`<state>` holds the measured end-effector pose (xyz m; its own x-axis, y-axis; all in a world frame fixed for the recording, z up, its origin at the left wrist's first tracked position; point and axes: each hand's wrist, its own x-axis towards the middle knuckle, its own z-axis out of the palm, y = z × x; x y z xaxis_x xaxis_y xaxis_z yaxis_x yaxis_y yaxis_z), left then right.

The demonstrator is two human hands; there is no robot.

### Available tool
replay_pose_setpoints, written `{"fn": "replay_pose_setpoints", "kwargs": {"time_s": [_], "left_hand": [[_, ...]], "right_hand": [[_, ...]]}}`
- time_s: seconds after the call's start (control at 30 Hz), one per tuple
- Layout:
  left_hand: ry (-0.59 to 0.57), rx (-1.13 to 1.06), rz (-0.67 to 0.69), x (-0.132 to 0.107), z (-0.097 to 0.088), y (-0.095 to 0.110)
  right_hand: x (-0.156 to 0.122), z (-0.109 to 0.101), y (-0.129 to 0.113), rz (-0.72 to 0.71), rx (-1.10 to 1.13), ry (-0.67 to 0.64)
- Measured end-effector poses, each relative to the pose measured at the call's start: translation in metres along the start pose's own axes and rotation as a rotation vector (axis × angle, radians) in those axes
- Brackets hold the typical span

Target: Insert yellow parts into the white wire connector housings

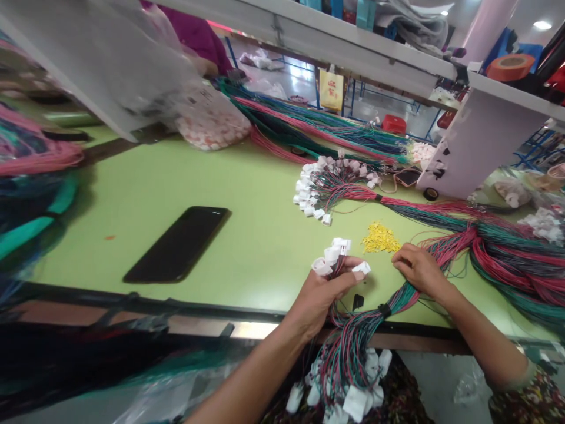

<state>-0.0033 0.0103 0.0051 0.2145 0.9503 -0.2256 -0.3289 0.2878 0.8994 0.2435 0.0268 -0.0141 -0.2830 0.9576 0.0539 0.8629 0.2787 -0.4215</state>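
Note:
My left hand [324, 291] is closed around several white plug connectors [339, 246], with one more white connector [362, 268] pinched between thumb and finger. Their thin wires run down into a wire bundle [353, 330], banded with black tape, whose other connectors [355, 400] hang over the table edge. At the right side of a small heap of yellow pieces [380, 237], my right hand [417, 268] has its fingers curled together. Whatever its fingertips may hold is too small to make out. The bundle passes beneath this hand.
A black phone [176, 244] lies on the green tabletop [260, 235]. Behind the heap rests another wire bundle with white connectors [313, 188]. Plastic bags [214, 118] and more wires [318, 126] lie farther back, below a shelf [353, 44]. A person's purple sleeve [194, 35] shows beyond.

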Motion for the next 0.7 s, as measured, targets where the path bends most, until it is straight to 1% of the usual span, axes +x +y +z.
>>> {"fn": "replay_pose_setpoints", "kwargs": {"time_s": [0.13, 0.2, 0.3, 0.43, 0.5, 0.6, 0.7], "left_hand": [[-0.031, 0.004, 0.0, -0.003, 0.001, -0.002], [-0.036, 0.013, 0.002, -0.005, 0.0, -0.003], [-0.027, 0.035, 0.017, -0.006, -0.001, -0.005], [-0.034, 0.04, 0.043, -0.005, -0.001, -0.007], [-0.037, 0.052, 0.058, -0.005, -0.001, -0.008], [-0.044, 0.093, 0.093, -0.007, 0.0, -0.009], [-0.034, 0.152, 0.156, -0.01, 0.0, -0.011]], "right_hand": [[-0.003, 0.003, -0.011, -0.079, 0.077, -0.034], [-0.003, 0.004, -0.014, -0.076, 0.132, -0.029], [-0.003, 0.006, -0.013, -0.031, 0.182, -0.011], [-0.001, 0.01, -0.007, -0.091, 0.184, -0.003], [-0.001, 0.01, -0.01, -0.105, 0.208, 0.016], [-0.007, 0.002, -0.03, -0.093, 0.37, 0.125], [-0.018, -0.012, -0.062, -0.126, 0.552, 0.263]]}}
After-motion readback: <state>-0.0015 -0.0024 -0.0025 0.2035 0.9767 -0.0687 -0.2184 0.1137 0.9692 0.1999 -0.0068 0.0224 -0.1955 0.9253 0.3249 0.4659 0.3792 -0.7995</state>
